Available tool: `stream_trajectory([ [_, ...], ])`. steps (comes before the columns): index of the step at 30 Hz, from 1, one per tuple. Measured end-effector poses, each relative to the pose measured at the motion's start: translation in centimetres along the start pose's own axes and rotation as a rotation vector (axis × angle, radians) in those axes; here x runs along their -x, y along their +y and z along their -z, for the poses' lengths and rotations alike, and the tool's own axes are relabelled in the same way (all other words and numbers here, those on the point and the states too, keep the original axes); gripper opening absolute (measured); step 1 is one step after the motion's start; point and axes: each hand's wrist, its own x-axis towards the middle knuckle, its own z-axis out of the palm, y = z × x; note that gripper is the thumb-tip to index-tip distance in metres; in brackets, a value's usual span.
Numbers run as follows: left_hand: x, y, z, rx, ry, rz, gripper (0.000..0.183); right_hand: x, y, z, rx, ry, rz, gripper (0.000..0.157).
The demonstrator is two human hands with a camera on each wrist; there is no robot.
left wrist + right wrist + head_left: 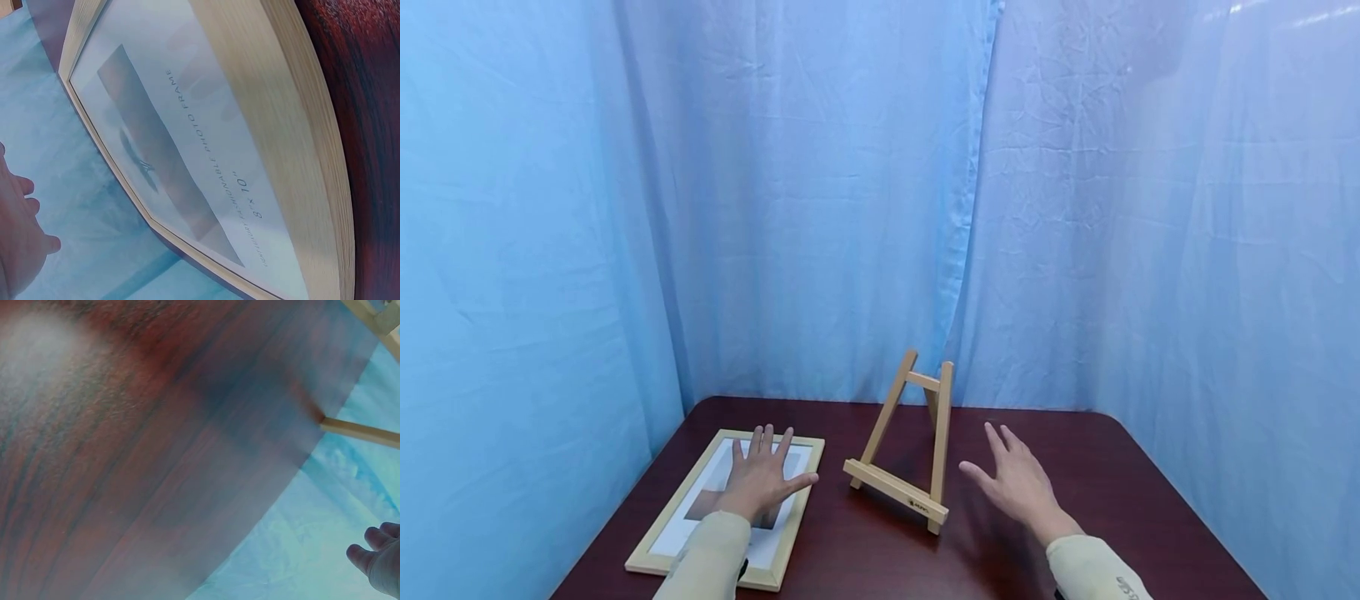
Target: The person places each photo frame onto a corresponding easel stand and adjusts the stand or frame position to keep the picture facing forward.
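Observation:
A photo frame [711, 450] with a pale wooden border lies flat on the left of the table. Over it hovers my left hand [760, 482], fingers spread and holding nothing. In the left wrist view, print on the frame's insert [219, 169] reads "8 x 10" and "photo frame", and the hand shows at the left edge, apart from it. A small wooden easel [895, 482] stands upright near the middle, its ledge towards me. To its right is my right hand [1017, 479], fingers extended, above the table. The right wrist view catches part of the easel [359, 431] and some fingertips.
The dark red-brown wooden table [835, 558] has rounded far corners. Light blue curtains [820, 208] hang behind it and along both sides, close to its edges.

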Motion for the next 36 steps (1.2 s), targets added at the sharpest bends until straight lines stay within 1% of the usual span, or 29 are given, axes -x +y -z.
stream_trajectory([
  [7, -0.1, -0.3, 0.4, 0.007, 0.015, -0.007, 0.105, -0.2, -1.3, 0.2, -0.019, 0.003, 0.032, 0.093],
  [12, -0.1, -0.5, 0.6, 0.018, 0.008, 0.004, 0.101, -0.2, -2.2, 0.4, -0.027, 0.002, 0.046, 0.092],
  [15, -0.2, -0.6, 0.8, 0.035, 0.001, 0.011, 0.099, -0.2, -2.7, 0.5, -0.029, 0.007, 0.066, 0.089],
  [19, -0.2, -0.8, 1.0, 0.065, -0.006, 0.018, 0.101, -0.2, -3.4, 0.6, -0.038, 0.020, 0.095, 0.086],
  [23, -0.2, -1.0, 1.2, 0.124, -0.013, 0.036, 0.105, -0.2, -4.1, 0.7, -0.050, 0.017, 0.109, 0.087],
  [30, -0.1, -1.3, 1.6, 0.207, -0.053, 0.081, 0.110, -0.2, -5.2, 0.9, -0.072, 0.015, 0.121, 0.088],
  [36, 0.2, -1.9, 1.8, 0.254, -0.023, 0.066, 0.106, -0.1, -6.1, 1.0, -0.080, 0.032, 0.138, 0.085],
])
